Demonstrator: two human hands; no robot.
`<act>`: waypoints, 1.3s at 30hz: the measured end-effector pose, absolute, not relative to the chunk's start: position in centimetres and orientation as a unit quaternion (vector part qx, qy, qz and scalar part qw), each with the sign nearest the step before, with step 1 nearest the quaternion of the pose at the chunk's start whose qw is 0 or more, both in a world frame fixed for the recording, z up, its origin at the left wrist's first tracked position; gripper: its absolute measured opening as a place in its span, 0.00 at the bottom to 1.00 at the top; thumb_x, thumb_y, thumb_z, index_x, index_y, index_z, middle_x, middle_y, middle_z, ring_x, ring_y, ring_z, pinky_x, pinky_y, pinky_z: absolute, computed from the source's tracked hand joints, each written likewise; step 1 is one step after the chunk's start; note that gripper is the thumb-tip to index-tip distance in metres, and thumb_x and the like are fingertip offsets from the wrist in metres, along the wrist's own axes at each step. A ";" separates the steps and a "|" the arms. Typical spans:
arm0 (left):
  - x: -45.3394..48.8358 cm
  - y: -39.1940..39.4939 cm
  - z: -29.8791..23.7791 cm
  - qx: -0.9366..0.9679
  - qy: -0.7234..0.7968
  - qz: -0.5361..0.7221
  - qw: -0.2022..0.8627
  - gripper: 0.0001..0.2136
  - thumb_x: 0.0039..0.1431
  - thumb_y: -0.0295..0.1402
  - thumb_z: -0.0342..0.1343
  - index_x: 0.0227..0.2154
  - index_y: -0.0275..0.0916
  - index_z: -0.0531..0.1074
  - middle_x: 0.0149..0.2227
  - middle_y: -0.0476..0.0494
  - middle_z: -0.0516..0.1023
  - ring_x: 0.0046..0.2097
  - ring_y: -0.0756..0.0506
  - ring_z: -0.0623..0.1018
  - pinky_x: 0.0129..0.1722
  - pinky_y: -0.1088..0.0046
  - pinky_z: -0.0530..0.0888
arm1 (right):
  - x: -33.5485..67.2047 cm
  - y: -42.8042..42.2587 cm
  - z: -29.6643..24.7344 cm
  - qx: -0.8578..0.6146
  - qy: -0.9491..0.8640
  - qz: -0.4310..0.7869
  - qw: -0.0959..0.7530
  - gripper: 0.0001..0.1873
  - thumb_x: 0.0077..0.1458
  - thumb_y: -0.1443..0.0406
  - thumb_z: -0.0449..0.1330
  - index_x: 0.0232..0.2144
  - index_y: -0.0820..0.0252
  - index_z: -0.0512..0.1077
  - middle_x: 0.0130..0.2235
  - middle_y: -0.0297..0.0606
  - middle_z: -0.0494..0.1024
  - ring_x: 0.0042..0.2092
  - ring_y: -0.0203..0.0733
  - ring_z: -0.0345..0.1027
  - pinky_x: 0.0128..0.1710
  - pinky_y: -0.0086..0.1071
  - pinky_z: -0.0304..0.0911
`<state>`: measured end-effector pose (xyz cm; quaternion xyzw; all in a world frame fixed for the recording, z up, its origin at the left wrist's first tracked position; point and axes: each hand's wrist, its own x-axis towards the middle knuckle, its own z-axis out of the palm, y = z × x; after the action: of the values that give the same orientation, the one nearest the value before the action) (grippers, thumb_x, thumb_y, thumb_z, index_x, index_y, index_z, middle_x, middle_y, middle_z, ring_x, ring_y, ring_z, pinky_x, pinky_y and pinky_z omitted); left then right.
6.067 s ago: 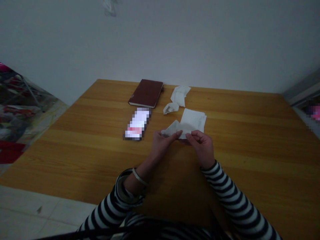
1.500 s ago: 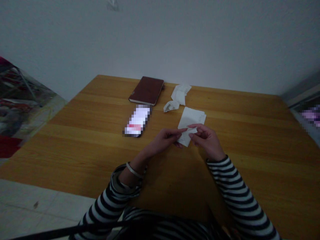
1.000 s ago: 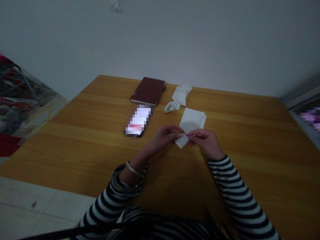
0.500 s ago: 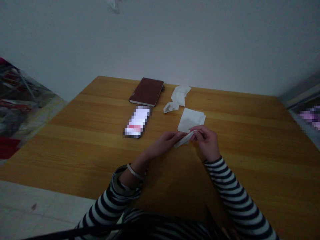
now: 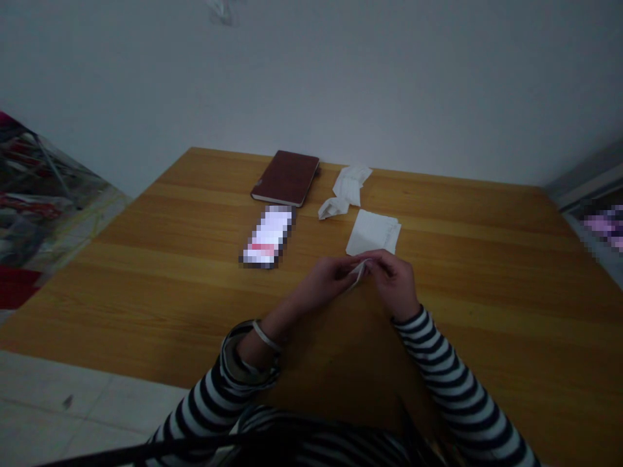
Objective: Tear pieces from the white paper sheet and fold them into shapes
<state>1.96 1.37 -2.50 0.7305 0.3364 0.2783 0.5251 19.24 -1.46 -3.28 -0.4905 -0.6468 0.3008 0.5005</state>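
My left hand and my right hand meet over the wooden table, both pinched on a small folded piece of white paper. Only a narrow strip of that paper shows between the fingertips. Just beyond my hands lies a stack of flat white paper sheets. Both arms wear black-and-white striped sleeves, and a bangle sits on my left wrist.
A dark red notebook lies at the far edge of the table. A lit phone rests in front of it. Two crumpled or folded paper pieces lie right of the notebook. A patterned cloth is off the table's left.
The paper between my hands has been folded smaller, from a broad piece to a narrow strip. My hands have drawn closer together. Nothing else on the table has moved.
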 end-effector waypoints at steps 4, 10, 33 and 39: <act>2.0 1.0 -2.8 0.765 0.415 0.305 0.387 0.15 0.61 0.27 0.52 0.49 0.36 0.77 0.37 0.41 0.83 0.36 0.41 0.80 0.39 0.66 0.74 | 17.7 -1.8 -3.8 -0.518 -0.632 0.282 0.504 0.30 0.51 0.64 0.65 0.57 0.54 0.66 0.51 0.44 0.70 0.43 0.43 0.70 0.43 0.39 0.70; 2.5 1.1 -3.6 0.647 0.384 0.453 0.478 0.15 0.58 0.24 0.51 0.42 0.41 0.79 0.54 0.41 0.77 0.55 0.41 0.76 0.57 0.61 0.69 | 17.2 -2.0 -5.0 -0.563 -0.561 0.342 0.501 0.19 0.55 0.67 0.57 0.49 0.55 0.74 0.41 0.40 0.79 0.36 0.42 0.72 0.38 0.39 0.71; 3.1 1.1 -3.2 0.506 0.360 0.438 0.651 0.19 0.59 0.42 0.59 0.47 0.35 0.76 0.47 0.38 0.81 0.49 0.41 0.78 0.52 0.64 0.72 | 17.7 -1.4 -4.2 -0.495 -0.468 0.431 0.591 0.24 0.49 0.64 0.66 0.50 0.53 0.70 0.41 0.38 0.79 0.41 0.40 0.74 0.41 0.35 0.72; 3.3 0.6 -2.7 0.578 0.343 0.454 0.585 0.17 0.61 0.37 0.57 0.53 0.41 0.74 0.58 0.41 0.74 0.58 0.39 0.72 0.60 0.59 0.66 | 17.5 -1.9 -3.4 -0.505 -0.523 0.357 0.586 0.09 0.50 0.66 0.65 0.36 0.55 0.71 0.38 0.35 0.77 0.40 0.40 0.73 0.41 0.34 0.71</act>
<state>3.31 0.55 -2.72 0.5782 0.3431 0.4538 0.5848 17.45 -1.91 -3.45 -0.5055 -0.5235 0.3571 0.5856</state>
